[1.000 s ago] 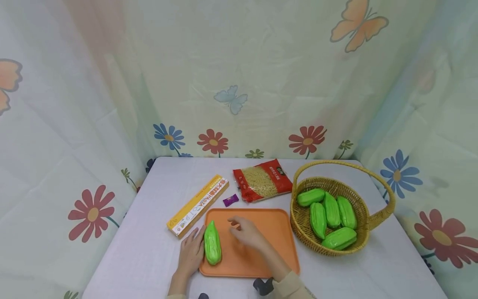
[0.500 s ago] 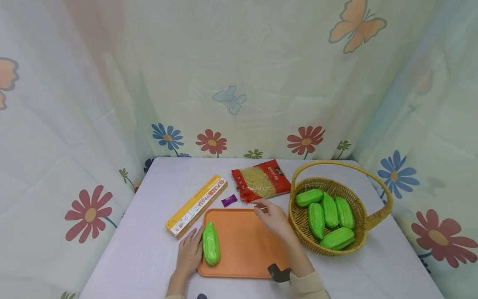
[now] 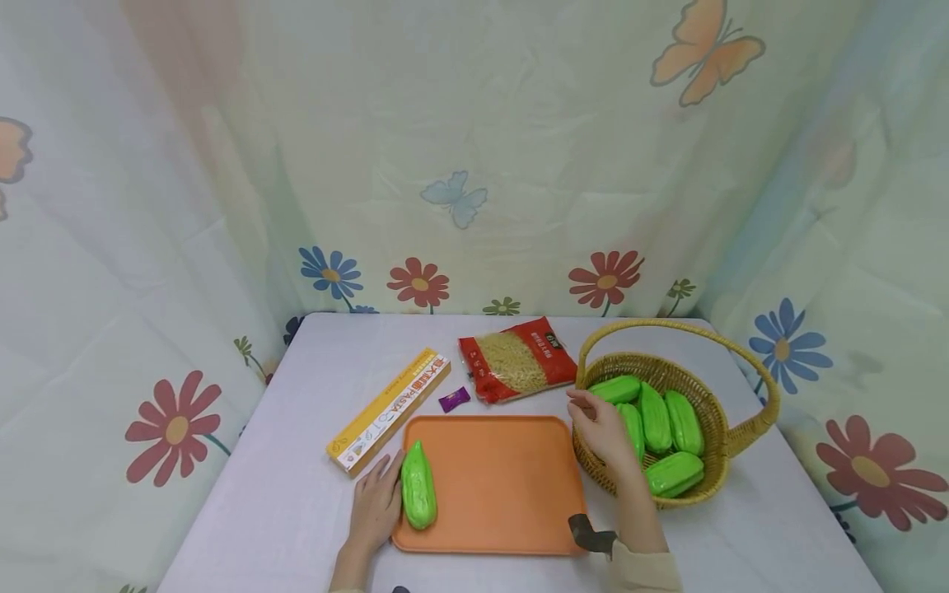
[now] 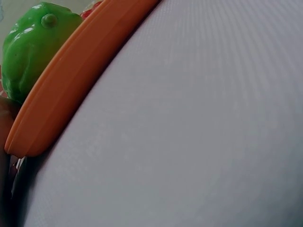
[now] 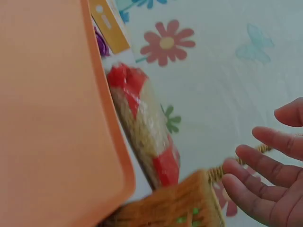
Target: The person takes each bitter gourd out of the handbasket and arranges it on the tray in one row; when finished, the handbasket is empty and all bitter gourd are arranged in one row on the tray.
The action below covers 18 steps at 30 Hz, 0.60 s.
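Right grip is held released near the basket. Left grip, also released, is laid beside the gourd.

six green vegetables; one orange tray; one basket; one pasta box; one red bag; one purple packet.

"How is the table enclosed?"

"By pale, creased curtains, hung behind it and along both its sides."

"And what is printed on them?"

"Red flowers and blue flowers are seen beside and behind the table; above its far edge, a blue butterfly. The table is softly lit."
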Tool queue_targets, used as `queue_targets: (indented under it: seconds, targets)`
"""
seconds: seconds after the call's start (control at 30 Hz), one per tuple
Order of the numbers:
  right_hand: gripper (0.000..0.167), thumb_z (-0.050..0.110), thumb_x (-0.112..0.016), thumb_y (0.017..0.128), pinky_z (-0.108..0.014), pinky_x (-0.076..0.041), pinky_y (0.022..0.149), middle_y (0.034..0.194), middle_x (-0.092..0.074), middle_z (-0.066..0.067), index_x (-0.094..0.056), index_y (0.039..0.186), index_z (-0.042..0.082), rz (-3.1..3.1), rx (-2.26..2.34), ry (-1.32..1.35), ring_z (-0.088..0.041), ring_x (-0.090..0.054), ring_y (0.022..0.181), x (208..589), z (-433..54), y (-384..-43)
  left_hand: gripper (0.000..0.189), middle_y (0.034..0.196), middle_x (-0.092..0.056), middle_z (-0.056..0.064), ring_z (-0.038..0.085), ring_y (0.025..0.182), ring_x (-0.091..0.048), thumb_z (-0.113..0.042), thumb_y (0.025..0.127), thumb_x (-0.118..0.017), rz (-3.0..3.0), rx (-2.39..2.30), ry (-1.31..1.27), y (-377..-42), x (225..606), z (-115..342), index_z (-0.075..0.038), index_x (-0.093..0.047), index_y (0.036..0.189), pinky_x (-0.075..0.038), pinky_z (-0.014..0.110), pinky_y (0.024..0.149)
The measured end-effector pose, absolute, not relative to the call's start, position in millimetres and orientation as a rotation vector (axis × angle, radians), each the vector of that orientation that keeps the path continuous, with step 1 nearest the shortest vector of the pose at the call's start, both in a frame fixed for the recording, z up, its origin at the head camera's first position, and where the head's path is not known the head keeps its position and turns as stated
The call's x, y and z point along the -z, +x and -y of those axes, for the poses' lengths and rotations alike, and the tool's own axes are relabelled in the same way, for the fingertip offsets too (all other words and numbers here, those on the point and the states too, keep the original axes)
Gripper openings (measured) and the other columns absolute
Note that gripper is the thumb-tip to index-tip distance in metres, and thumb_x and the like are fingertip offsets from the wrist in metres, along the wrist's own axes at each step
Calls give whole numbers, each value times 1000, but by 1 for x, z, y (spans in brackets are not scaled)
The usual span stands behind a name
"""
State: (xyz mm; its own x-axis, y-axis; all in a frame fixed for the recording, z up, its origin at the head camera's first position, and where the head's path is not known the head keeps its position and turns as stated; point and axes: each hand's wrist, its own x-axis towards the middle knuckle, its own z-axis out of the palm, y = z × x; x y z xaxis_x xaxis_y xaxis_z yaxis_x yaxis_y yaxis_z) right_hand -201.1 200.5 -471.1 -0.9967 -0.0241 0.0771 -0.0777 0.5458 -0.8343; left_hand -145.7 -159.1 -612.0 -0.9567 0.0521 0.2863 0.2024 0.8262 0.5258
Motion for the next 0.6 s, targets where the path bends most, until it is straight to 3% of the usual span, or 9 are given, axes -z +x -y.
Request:
queue_targets:
  seconds: [0.17, 0.37, 0.6]
  targets:
    - [39, 18, -47, 95, -51, -41, 88, 123, -49, -27, -46, 128, -4, 2776, -1393, 2, -40, -48, 110, 476, -222, -195, 46, 134, -49, 6, 29, 126, -37, -12, 92, -48, 2751, 818, -177, -145, 614, 159, -12, -43, 137, -26, 49, 99]
    - [48, 20, -43, 95, -65, -27, 93, 132, -30, -36, -34, 134, -7, 2883, -1175, -127, -53, -25, 121, 484, -244, -189, 46, 135, -48, 6, 29, 127, -36, -13, 92, -47, 2752, 836, -183, -146, 615, 159, -13, -42, 138, -25, 49, 100]
    - [56, 20, -45, 91, -69, -29, 82, 132, -19, -42, -29, 135, -9, 2897, -1002, -329, -59, -18, 113, 489, -258, -182, 46, 133, -50, 6, 29, 127, -37, -12, 91, -49, 2740, 822, -197, -146, 617, 160, -12, -43, 137, -26, 49, 100]
